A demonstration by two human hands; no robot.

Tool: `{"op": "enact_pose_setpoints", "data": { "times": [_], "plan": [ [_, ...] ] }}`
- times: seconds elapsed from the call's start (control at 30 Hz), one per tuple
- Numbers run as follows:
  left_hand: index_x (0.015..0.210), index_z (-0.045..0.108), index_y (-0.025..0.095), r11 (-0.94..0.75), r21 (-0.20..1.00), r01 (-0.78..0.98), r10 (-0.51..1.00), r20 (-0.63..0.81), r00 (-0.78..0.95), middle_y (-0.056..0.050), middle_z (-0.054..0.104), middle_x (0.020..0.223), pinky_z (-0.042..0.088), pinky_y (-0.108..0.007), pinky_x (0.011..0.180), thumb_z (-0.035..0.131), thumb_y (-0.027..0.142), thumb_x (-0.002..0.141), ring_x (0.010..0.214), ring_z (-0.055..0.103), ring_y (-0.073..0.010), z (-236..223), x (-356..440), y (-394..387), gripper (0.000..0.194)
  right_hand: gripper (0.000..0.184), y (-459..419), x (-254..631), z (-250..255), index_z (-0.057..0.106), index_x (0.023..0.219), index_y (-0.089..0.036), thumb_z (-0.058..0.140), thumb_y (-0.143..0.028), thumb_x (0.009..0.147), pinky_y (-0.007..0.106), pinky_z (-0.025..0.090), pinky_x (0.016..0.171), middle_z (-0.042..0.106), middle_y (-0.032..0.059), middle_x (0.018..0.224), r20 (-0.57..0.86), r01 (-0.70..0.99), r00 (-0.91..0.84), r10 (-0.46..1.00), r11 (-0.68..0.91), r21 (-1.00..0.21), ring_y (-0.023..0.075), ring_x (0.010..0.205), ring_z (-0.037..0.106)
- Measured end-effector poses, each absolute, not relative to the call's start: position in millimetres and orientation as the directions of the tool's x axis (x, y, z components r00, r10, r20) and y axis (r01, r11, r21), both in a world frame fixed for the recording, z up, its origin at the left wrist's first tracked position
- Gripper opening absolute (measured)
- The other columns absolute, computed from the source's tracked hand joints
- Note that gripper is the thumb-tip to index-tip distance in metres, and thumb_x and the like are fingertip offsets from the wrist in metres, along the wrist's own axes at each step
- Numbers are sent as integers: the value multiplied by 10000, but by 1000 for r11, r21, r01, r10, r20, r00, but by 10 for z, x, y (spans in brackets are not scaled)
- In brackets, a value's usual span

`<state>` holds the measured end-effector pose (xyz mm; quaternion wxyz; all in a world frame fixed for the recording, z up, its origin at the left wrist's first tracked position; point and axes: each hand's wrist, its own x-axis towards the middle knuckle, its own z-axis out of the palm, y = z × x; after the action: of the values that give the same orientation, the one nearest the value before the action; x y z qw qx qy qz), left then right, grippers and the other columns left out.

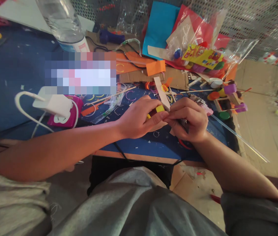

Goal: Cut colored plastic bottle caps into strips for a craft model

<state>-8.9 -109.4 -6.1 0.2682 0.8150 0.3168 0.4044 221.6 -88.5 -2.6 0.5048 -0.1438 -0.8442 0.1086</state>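
Both bare hands, left hand point(137, 118) and right hand point(190, 119), meet to the right of the magenta plastic socket block point(80, 106). The left curls around a small yellow-sided piece point(160, 108), gripping it; the right's bent fingertips touch the left thumb, but I can't tell what they pinch. A white plastic charger point(55, 104) sits at that block; a purple-ended wooden frame point(233, 98) lies well to its right.
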Motion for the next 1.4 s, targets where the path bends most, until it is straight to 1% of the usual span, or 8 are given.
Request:
{"op": "enact_pose_setpoints", "data": {
  "times": [0.23,0.4,0.63,0.77,0.87,1.0,1.2,1.4],
  "plan": [
    [915,666,229,-638,713,292,741,465,484,-60,744,852,452,-397,828,397,779,1197,851,623,-221,-42,-89,-1105,675,47,-907,2235,-34,820,1072,-316,839,-279,1048,352,616,607,784,12,871,855,179,-437,279,959,-221,184,685,706],
    [895,669,230,-619,735,275,750,451,484,-35,713,797,447,-390,833,371,809,1193,796,591,-201,-52,-93,-1086,716,136,-881,2234,-44,803,994,-294,892,-387,1038,385,643,636,787,35,871,801,247,-443,404,913,-324,208,721,736],
    [780,568,229,-626,750,213,746,496,444,19,552,656,447,-393,814,382,873,1156,676,509,-166,-63,-90,-1048,768,177,-879,2222,-31,791,1095,-300,907,-413,1024,462,669,684,793,47,903,776,236,-435,457,889,-391,256,781,758],
    [771,549,235,-616,760,206,753,493,436,17,529,638,450,-402,807,372,849,1172,678,485,-174,-57,-89,-1072,755,152,-866,2215,-36,773,1128,-266,879,-303,1026,412,651,714,785,29,916,783,150,-440,440,896,-418,226,797,758],
    [771,536,246,-610,772,178,769,522,369,-1,550,675,459,-418,799,399,789,1195,708,498,-195,-84,-85,-1075,703,206,-830,2240,-59,790,1136,-254,873,-423,1051,404,640,756,771,35,904,771,146,-432,468,880,-452,222,792,743],
    [844,630,249,-559,824,93,819,531,218,-40,657,811,502,-423,794,427,789,1187,778,600,-210,-120,-63,-1047,672,496,-815,2300,-78,802,1273,-234,709,-695,1115,432,622,794,751,63,926,657,212,-478,583,802,-558,242,787,728],
    [1126,774,256,-527,849,23,846,522,112,-50,741,935,560,-382,768,525,815,1150,834,653,-198,-133,-65,-1002,613,444,-835,2319,-94,820,1234,-217,702,-634,1136,383,607,757,793,79,943,633,310,-489,600,798,-516,240,812,748],
    [1269,788,274,-567,822,53,821,558,118,-70,807,1065,589,-375,754,525,758,1175,851,695,-194,-173,-89,-999,559,409,-829,2311,-109,840,1268,-211,742,-587,1138,351,600,739,820,73,951,626,315,-530,572,818,-481,224,809,764]
  ]
}}
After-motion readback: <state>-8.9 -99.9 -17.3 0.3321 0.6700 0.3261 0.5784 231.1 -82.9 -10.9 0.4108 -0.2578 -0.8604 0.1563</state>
